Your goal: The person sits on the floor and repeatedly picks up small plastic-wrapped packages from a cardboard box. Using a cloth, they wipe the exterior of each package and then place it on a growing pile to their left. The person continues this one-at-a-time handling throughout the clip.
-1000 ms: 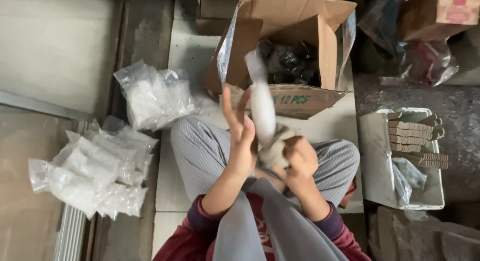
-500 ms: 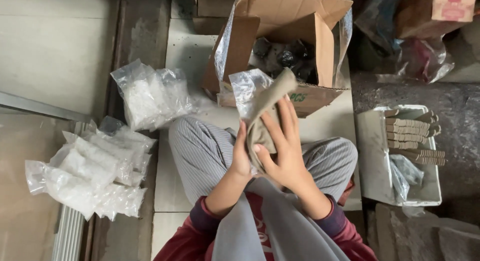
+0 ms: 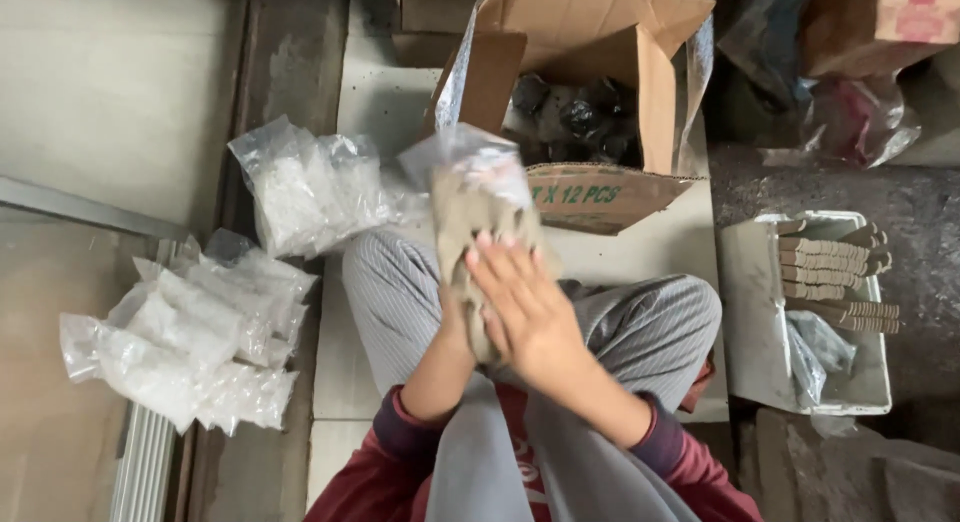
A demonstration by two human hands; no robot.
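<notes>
Bag (image 3: pixel 478 197), clear plastic over a tan bundle, stands upright at centre frame, pressed between both palms above the lap. Right hand (image 3: pixel 525 307) lies flat against its near face, fingers (image 3: pixel 490 257) extended and pointing to the upper left; the palm is open, not curled round the bag. Left hand (image 3: pixel 452 317) is mostly hidden behind the bundle, so its grip cannot be told beyond contact with the far side. Compared with half a second ago, the bag has swung from a rightward tilt to nearly vertical, and its crumpled top now overlaps the left flap of the box (image 3: pixel 590 192). One second ago the hands were apart, with a white bag raised between them; now they are closed together on the bundle. Box, open at upper centre, holds dark wrapped items. Filled clear packets (image 3: pixel 310 187) lie at centre left, a second heap (image 3: pixel 190 332) at lower left. Tray (image 3: pixel 760 312) at right carries stacked tan strips (image 3: pixel 830 272). These surroundings are unchanged.
</notes>
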